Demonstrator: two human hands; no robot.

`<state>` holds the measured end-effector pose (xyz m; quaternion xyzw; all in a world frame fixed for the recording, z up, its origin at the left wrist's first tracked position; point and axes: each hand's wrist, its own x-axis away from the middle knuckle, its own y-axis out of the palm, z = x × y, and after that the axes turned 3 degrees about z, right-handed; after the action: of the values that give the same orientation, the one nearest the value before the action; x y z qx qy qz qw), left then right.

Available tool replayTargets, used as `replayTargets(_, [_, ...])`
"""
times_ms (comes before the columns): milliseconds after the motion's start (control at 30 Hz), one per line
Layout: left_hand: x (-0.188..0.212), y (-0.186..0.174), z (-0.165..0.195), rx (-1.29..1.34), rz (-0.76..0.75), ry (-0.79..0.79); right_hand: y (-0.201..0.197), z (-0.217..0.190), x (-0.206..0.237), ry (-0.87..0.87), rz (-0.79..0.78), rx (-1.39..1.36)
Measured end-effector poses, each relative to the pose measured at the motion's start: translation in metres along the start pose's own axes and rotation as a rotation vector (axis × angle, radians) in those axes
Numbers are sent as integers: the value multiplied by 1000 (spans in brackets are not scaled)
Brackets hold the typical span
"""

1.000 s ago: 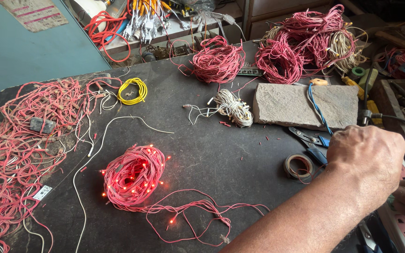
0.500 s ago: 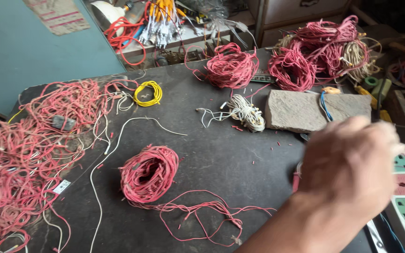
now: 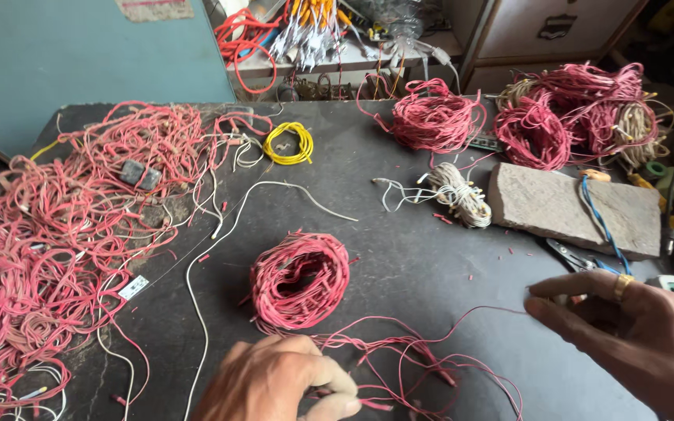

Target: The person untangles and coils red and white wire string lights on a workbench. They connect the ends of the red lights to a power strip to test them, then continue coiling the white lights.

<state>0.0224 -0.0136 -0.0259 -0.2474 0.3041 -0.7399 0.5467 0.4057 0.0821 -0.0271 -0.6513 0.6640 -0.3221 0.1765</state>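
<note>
Moved since half a second ago: left hand [image 3: 286,378] now in view at the table's [image 3: 399,265] near edge; right hand [image 3: 626,327] drawn back toward the right edge; red coil lying unlit.
Left hand: fingers curled and pressed down on the loose red strands [image 3: 423,362], pinning them against the dark tabletop.
Right hand: thumb and forefinger pinched on one thin red strand, lifted taut off the surface; gold ring on one finger.
Red coil [image 3: 299,279]: thin plastic-coated wire wound in a loose ring, table's middle, just beyond the left hand.
Tangled red heap [image 3: 56,242]: matted, unwound, along the left edge.
Yellow loop [image 3: 289,143]: small, smooth, toward the far edge.
White bundle [image 3: 460,195]: wrapped tight, beside the grey stone slab [image 3: 563,206].
Slab: rough, flat, rectangular, blue wire draped over it, near the right edge.
</note>
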Motion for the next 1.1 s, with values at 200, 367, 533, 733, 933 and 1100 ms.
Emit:
replayTargets(200, [1,-8,5,-154,195,-132,29,-63,24,-291,-60,146])
replayTargets(367, [-7,-21,14,-223,389,-326,64,-125,34,-337,92,492])
replayTargets(533, [-19,-29,5,-153,694,-70,109,-156,26,-929,21,154])
replayTargets(733, [-25,-15,-3,-168,710,4,131,-138,34,-740,-233,-78])
replayTargets(933, [-22,-6,-8,-167,609,-41,138,-124,29,-472,-312,-271])
replayTargets(1100, [-19,-9,-10,-192,510,-100,135,-111,34,-256,-368,-269])
